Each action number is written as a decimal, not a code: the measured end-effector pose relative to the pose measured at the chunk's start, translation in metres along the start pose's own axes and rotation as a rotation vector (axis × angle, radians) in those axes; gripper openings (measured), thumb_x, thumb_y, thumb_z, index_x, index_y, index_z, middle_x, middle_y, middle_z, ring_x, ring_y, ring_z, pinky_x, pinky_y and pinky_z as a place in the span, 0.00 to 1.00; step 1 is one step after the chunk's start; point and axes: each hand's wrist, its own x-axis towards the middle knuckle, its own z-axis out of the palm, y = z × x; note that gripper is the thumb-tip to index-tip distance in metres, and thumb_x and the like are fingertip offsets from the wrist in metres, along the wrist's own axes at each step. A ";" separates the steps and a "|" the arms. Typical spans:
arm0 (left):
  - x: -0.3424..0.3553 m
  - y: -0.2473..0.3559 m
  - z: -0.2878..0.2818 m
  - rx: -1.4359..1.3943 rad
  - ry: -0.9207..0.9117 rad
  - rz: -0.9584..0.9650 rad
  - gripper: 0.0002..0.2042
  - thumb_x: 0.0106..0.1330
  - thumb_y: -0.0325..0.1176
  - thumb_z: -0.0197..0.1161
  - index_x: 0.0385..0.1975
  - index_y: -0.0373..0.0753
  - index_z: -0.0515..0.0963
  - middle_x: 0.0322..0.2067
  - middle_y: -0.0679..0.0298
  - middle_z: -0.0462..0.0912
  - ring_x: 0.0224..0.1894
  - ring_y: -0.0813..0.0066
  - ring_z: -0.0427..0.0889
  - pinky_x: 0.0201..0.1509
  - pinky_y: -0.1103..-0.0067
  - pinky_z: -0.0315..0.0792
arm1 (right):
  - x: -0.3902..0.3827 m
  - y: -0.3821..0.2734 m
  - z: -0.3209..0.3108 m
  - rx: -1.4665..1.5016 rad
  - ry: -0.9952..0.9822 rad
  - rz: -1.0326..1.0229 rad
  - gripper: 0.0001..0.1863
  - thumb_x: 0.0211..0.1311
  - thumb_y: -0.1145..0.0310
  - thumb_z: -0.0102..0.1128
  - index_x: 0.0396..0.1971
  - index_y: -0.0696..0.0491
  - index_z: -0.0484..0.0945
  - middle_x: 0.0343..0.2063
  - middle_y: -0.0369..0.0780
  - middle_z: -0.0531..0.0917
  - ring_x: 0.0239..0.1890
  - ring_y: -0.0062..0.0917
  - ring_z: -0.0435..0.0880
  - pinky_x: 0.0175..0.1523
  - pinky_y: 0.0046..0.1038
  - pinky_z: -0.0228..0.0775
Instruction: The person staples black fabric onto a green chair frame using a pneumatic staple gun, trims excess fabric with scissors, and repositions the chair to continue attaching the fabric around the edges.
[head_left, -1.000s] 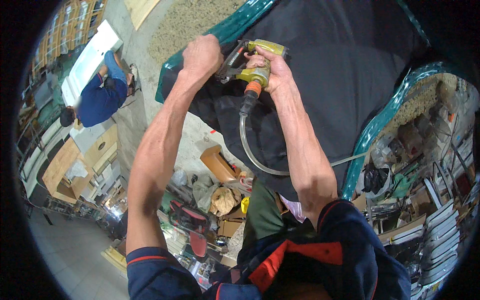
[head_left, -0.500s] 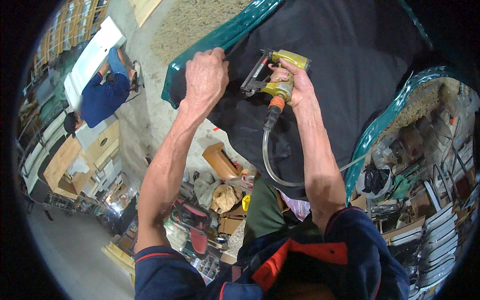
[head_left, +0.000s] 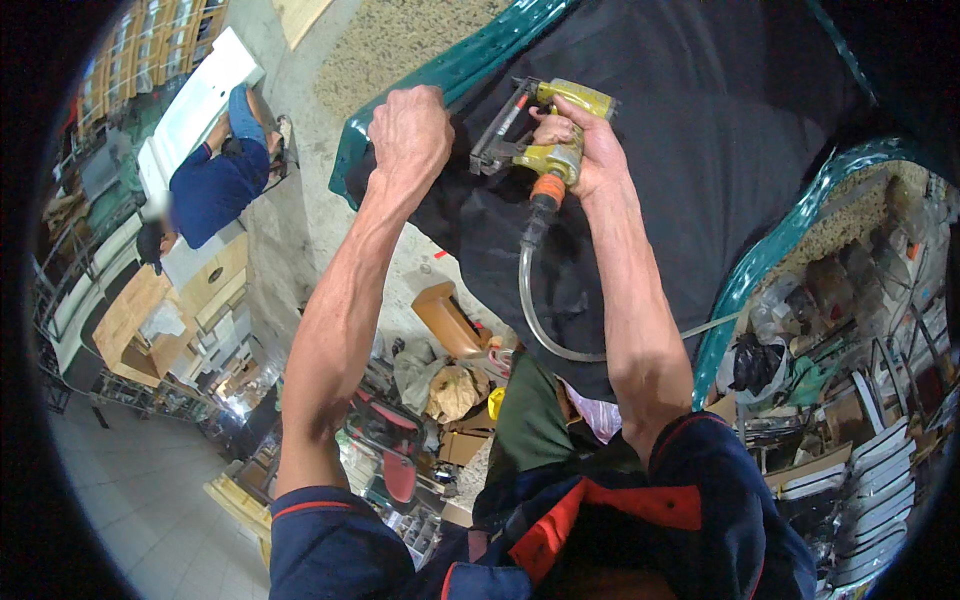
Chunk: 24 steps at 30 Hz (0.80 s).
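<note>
My right hand (head_left: 597, 150) grips a yellow pneumatic staple gun (head_left: 552, 158), its dark nose and magazine pointing left. A clear air hose (head_left: 527, 300) runs from the orange and black fitting at its handle, curving under my right forearm. Black fabric (head_left: 690, 190) is spread beneath the gun, with a glossy green covering (head_left: 800, 222) along its edges. At the left edge of the fabric my left hand (head_left: 412, 135) is closed in a fist over the border with the green covering. Its fingertips are hidden, but it appears to pinch the fabric edge. The gun's nose is close to this hand.
Far left, a co-worker (head_left: 215, 190) in a dark shirt bends beside a long white panel (head_left: 195, 115). Below my arms lie a brown box-like piece (head_left: 447, 318), crumpled paper (head_left: 458, 390) and scraps. Stacked pale slats (head_left: 880, 500) and a black bag (head_left: 752, 362) are at right.
The staple gun has shifted slightly left and up, nearer my left hand. My left fingers, one raised before, now look more tightly curled. The whole view has moved a little.
</note>
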 end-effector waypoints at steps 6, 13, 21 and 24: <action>0.013 -0.004 0.013 0.103 -0.090 -0.021 0.09 0.61 0.30 0.62 0.34 0.35 0.87 0.37 0.42 0.87 0.42 0.39 0.86 0.48 0.53 0.79 | 0.024 0.013 0.005 -0.088 0.065 -0.014 0.19 0.74 0.71 0.59 0.51 0.72 0.68 0.21 0.32 0.68 0.21 0.15 0.69 0.28 0.21 0.69; 0.018 -0.015 0.017 0.056 -0.046 0.013 0.09 0.60 0.32 0.65 0.33 0.36 0.87 0.33 0.44 0.87 0.41 0.43 0.88 0.47 0.56 0.80 | 0.036 0.022 -0.006 -0.036 0.073 0.001 0.17 0.74 0.72 0.58 0.49 0.70 0.69 0.21 0.32 0.68 0.22 0.16 0.70 0.27 0.22 0.69; 0.006 -0.030 0.001 -0.082 -0.115 -0.038 0.09 0.54 0.33 0.75 0.33 0.38 0.89 0.32 0.48 0.88 0.39 0.48 0.88 0.46 0.61 0.80 | 0.035 0.038 -0.003 -0.077 0.120 -0.096 0.13 0.74 0.71 0.58 0.46 0.66 0.69 0.19 0.30 0.67 0.20 0.16 0.68 0.26 0.21 0.69; 0.007 -0.030 0.002 -0.021 -0.073 -0.047 0.08 0.55 0.33 0.74 0.33 0.38 0.89 0.32 0.48 0.88 0.38 0.49 0.89 0.47 0.61 0.81 | 0.016 0.046 -0.002 -0.047 0.069 -0.016 0.14 0.74 0.70 0.58 0.46 0.66 0.69 0.18 0.30 0.67 0.19 0.16 0.69 0.27 0.22 0.69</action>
